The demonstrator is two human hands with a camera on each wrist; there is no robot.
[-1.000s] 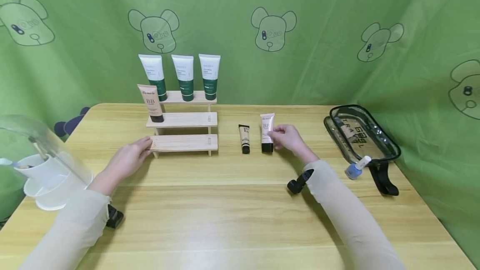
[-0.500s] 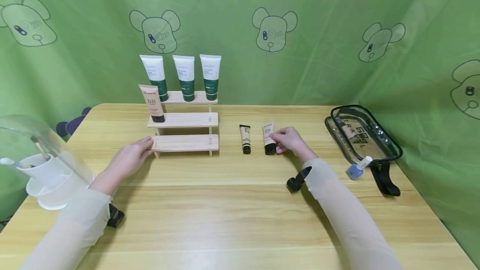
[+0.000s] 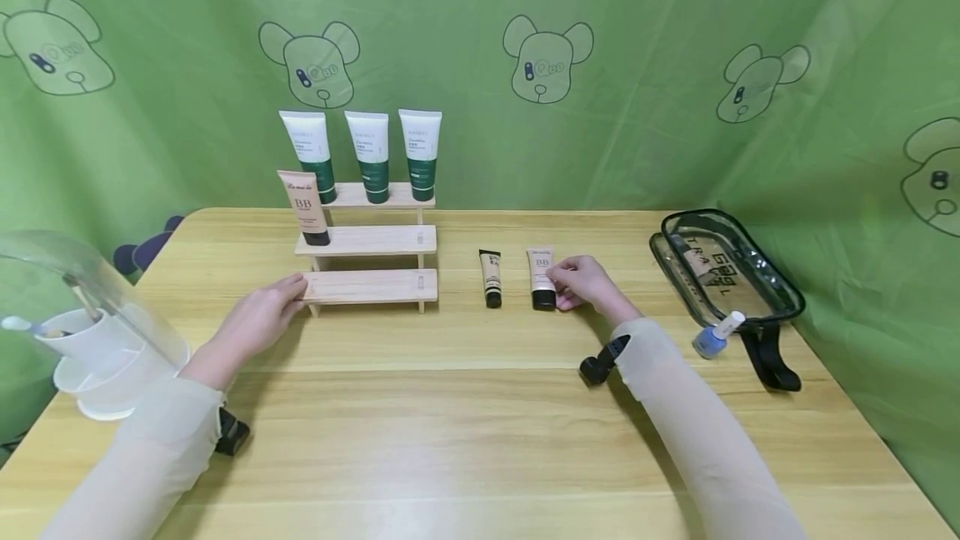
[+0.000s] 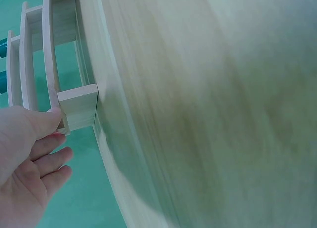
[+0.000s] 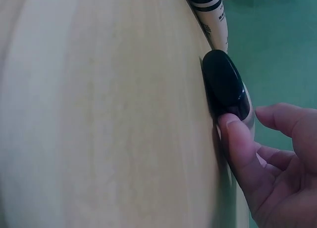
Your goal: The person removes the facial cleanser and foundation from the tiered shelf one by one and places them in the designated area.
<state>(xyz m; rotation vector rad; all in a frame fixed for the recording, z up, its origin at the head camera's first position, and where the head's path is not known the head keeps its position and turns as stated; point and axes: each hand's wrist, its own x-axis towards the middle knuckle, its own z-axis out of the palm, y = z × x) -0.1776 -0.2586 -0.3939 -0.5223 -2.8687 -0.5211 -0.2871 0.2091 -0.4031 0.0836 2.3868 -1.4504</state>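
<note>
Head cam: L hand [image 3: 255,319] pinching L end of pale wood 3-tier rack [image 3: 371,286], left of ctr; R hand [image 3: 588,282] pinching flat pink tube [image 3: 540,272] w/ black cap [image 3: 544,300] on surface [image 3: 450,423], right of ctr. Only L wrist shows palm [image 4: 22,183], curled fingers [image 4: 54,160]; only R wrist, cap's oval end.

Lit brightly in the head view, with pale glare on the bench [image 3: 427,461] and soft shadows beside both sleeves [image 3: 697,415]; dimmer, hazier in wrist views, bowed along the tiered wooden rack [image 4: 50,49].

"BB" reads on the standing pink tube [image 3: 302,205] and the held tube [image 3: 540,272], "TRA" on the pouch [image 3: 738,283].
</note>
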